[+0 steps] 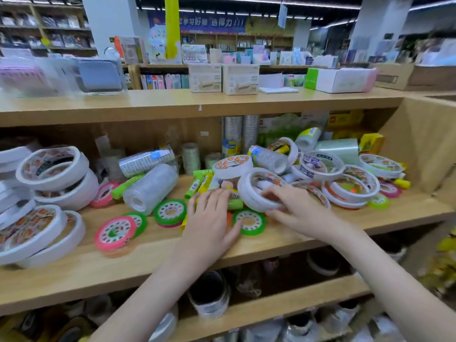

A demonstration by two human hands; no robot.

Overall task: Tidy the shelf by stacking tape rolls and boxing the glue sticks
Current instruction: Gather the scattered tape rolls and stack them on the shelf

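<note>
- the left hand (pixel 212 218) lies flat on the wooden shelf (pixel 148 257), fingers straight and slightly spread, gripping nothing; its fingertips rest on the lime and yellow glue sticks (pixel 201 185).
- the right hand (pixel 283 206) has fingers and thumb curled round the near rim of a white tape roll (pixel 256 191), which stands tilted with its open core facing up; small items sit inside it, too blurred to name.
- between the two thumbs lies a flat green tape reel (pixel 249 222); left of the left fingers lie more flat reels, a green one (pixel 170 212) and a pink one (pixel 114 233).
- just beyond the right fingertips is a loose heap of white tape rolls (pixel 350 187), leaning on one another rather than stacked.
- far left of the left fingers, a leaning stack of white tape rolls (pixel 53 176) is already started.
- handling, as a judgement: the white roll looks light and stiff, so a pinch across the rim should hold; its outer face may be smooth, and what sits inside could spill if it is tipped.
- the glue sticks look light, hard and round, likely to roll; they are best gathered several at once, along their length.
- i cannot pick out the box for them with certainty.
</note>
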